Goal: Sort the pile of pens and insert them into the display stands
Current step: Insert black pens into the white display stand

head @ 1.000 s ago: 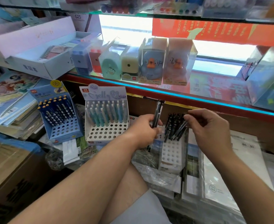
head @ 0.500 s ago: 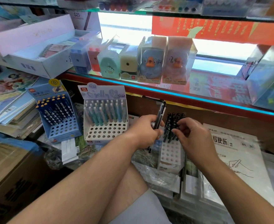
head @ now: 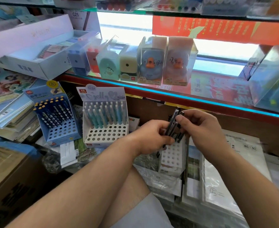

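Since half a second before, our right hand [head: 203, 130] had left the pens standing in the white stand [head: 173, 153] and risen to meet our left hand [head: 152, 137], which still gripped the black pens [head: 174, 123]. Noted the glass shelf [head: 184, 96] running across the upper view, carrying a row of clear boxes, two duck boxes [head: 150, 63] among them. Cardboard box [head: 7, 175] sat at lower left. Wrapped paper pack [head: 244, 155] lay flat at right, under the right wrist. Below the shelf three stands leaned back in a row: blue stand [head: 61, 134] at left with dark, yellow-tipped pens in its upper rows; pastel stand [head: 109, 134] just beside it, with teal and pale pens in the upper rows and the lower holes open; the white stand apart to the right, directly beneath our hands, lower holes open and upper rows mostly hidden. Left hand was curled round the lower half of the pens, holding them as a bundle tilted up and to the right, above the white stand. Right hand pinched the upper end of the bundle between thumb and fingers; whether it held one pen or several, we could not tell.
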The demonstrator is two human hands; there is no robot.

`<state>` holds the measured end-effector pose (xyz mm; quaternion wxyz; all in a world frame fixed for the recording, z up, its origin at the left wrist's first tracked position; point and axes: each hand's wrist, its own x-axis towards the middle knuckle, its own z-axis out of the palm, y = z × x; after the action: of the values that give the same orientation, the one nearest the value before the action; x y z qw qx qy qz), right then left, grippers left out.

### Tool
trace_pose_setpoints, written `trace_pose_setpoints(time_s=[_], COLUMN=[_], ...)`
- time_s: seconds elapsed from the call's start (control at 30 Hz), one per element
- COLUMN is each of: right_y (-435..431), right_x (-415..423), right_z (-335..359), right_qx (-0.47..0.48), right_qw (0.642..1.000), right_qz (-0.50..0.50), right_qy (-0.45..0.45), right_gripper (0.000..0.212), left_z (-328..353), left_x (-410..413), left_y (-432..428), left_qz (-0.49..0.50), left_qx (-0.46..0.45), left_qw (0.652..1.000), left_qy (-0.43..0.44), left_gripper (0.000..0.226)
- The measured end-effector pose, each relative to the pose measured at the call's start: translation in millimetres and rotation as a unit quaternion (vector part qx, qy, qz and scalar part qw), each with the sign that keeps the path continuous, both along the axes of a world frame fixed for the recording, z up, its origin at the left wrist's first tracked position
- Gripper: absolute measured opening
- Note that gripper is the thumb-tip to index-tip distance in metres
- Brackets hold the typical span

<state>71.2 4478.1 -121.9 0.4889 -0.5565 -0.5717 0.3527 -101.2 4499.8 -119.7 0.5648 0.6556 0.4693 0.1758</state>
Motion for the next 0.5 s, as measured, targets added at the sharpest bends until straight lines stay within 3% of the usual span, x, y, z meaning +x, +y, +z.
trace_pose_setpoints(time_s=[0.13, 0.2, 0.33, 0.5], right_y=[0, 1, -2, -4], right_x=[13, 20, 26, 22], right_z=[-1, -6, -25, -40], right_qx=[0.045, 0.057, 0.046, 0.047], right_qw=[0.993, 0.989, 0.986, 0.980], right_qz=[-0.107, -0.135, -0.119, -0.119], right_qy=[0.022, -0.016, -0.111, -0.150], right_gripper=[0.002, 0.003, 0.008, 0.011], left_z=[-6, -11, -14, -13], left_x=[-3, -7, -8, -7], left_y=[6, 10, 13, 13], left_qz=[0.070, 0.113, 0.133, 0.150], left_qx=[0.012, 0.015, 0.040, 0.094], left_qw=[0.997, 0.993, 0.990, 0.983], left_qy=[0.017, 0.028, 0.034, 0.048], left_gripper=[0.027, 0.026, 0.034, 0.030])
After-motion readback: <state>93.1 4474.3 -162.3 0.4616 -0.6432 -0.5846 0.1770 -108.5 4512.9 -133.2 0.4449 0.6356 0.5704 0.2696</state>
